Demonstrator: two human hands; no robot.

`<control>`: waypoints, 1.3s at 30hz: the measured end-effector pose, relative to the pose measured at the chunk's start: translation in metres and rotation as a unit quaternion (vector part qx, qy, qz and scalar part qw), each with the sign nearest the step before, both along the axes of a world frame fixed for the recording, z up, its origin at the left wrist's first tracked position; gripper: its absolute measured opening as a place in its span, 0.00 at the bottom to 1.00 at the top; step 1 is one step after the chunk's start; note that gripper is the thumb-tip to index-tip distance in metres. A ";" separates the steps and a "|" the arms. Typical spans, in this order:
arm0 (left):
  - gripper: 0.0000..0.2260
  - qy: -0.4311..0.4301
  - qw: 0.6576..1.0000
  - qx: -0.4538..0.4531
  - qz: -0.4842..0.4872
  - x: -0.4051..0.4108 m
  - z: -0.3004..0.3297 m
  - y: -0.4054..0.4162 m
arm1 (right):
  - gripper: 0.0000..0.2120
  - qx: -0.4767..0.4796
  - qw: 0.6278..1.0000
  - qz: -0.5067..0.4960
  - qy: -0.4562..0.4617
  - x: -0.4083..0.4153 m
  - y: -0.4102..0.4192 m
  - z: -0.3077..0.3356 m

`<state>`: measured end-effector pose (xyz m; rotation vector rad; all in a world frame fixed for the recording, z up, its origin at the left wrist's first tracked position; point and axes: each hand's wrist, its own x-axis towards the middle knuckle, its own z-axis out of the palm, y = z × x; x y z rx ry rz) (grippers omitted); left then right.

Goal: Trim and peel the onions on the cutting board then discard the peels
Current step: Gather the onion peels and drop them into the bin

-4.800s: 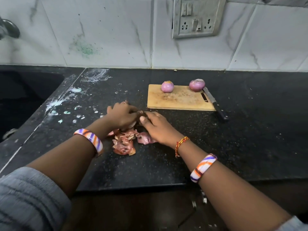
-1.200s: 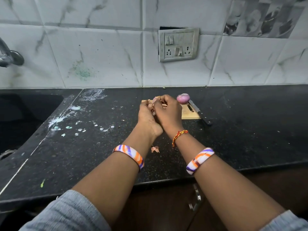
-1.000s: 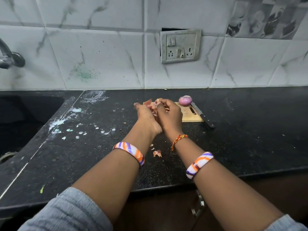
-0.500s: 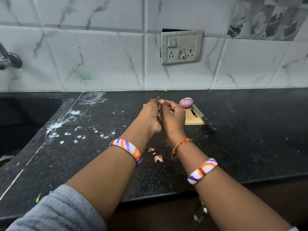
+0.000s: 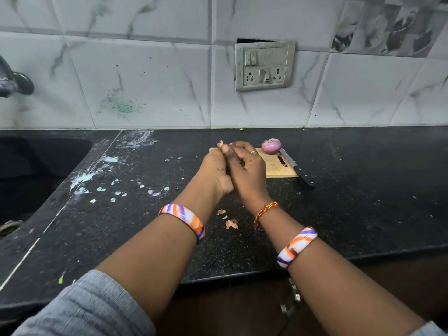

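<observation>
Right now your left hand [image 5: 215, 166] and right hand [image 5: 247, 166] are pressed together over the left end of the cutting board [image 5: 278, 166], cupped; whether they hold peels I cannot tell. 1 onion [image 5: 271, 146] sits at the board's far right, nearer your right hand, and 3 peel scraps [image 5: 231, 224] lie on the table [image 5: 363, 202] nearer you than the board, under your wrists.

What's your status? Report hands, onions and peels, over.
Left hand and right hand pressed together over the wooden cutting board, contents hidden. One peeled purple onion on board beside black-handled knife. Papery peel scraps on black counter.
</observation>
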<state>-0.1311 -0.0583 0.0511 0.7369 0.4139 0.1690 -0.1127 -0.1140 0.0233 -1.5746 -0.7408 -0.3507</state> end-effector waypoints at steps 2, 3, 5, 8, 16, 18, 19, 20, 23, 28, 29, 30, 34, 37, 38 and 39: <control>0.20 -0.035 0.999 -0.025 -0.007 -0.007 0.001 -0.002 | 0.11 0.026 0.999 -0.034 -0.013 0.004 0.002 -0.002; 0.20 -0.041 0.999 -0.035 -0.006 -0.011 0.003 -0.002 | 0.08 0.030 0.998 -0.043 -0.016 0.005 0.002 -0.002; 0.24 -0.027 0.999 -0.039 -0.012 -0.016 0.005 0.001 | 0.06 0.022 0.999 -0.043 -0.007 0.004 -0.002 -0.003; 0.30 0.006 0.999 -0.039 0.007 -0.021 0.007 0.003 | 0.14 -0.024 0.999 -0.008 -0.021 -0.006 -0.008 -0.002; 0.17 -0.104 0.989 -0.099 0.035 -0.035 -0.008 -0.011 | 0.48 -0.452 0.868 0.001 -0.207 -0.019 -0.013 0.006; 0.20 -0.151 0.979 -0.124 0.052 -0.038 -0.015 -0.013 | 0.40 -0.518 0.815 -0.034 -0.258 -0.020 -0.011 0.008; 0.21 -0.158 0.980 -0.114 0.052 -0.039 -0.019 -0.012 | 0.35 -0.529 0.816 -0.017 -0.232 -0.018 -0.006 0.008; 0.20 -0.136 0.986 -0.084 0.048 -0.039 -0.022 -0.008 | 0.32 -0.522 0.836 0.027 -0.167 -0.019 -0.004 0.008; 0.16 0.019 0.999 -0.008 0.031 -0.041 -0.028 0.013 | 0.28 -0.360 0.908 0.179 0.116 -0.013 -0.006 0.009; 0.19 0.073 0.994 -0.043 0.064 -0.050 -0.040 0.048 | 0.19 -0.561 0.809 0.169 0.040 -0.002 -0.033 -0.014; 0.19 0.075 0.994 -0.044 0.059 -0.053 -0.042 0.052 | 0.19 -0.603 0.778 0.176 0.013 -0.003 -0.033 -0.018; 0.19 0.078 0.994 -0.041 0.057 -0.054 -0.044 0.056 | 0.20 -0.627 0.758 0.180 -0.015 -0.006 -0.035 -0.020; 0.17 0.089 0.992 -0.047 0.074 -0.058 -0.047 0.069 | 0.20 -0.673 0.704 0.187 -0.131 -0.010 -0.044 -0.022; 0.17 0.082 0.992 -0.056 0.080 -0.062 -0.047 0.073 | 0.15 -0.648 0.730 0.158 -0.149 -0.010 -0.052 -0.026; 0.17 0.078 0.992 -0.057 0.080 -0.062 -0.047 0.074 | 0.12 -0.632 0.748 0.143 -0.147 -0.011 -0.053 -0.027; 0.17 0.075 0.992 -0.056 0.080 -0.063 -0.047 0.074 | 0.11 -0.620 0.761 0.128 -0.142 -0.012 -0.054 -0.027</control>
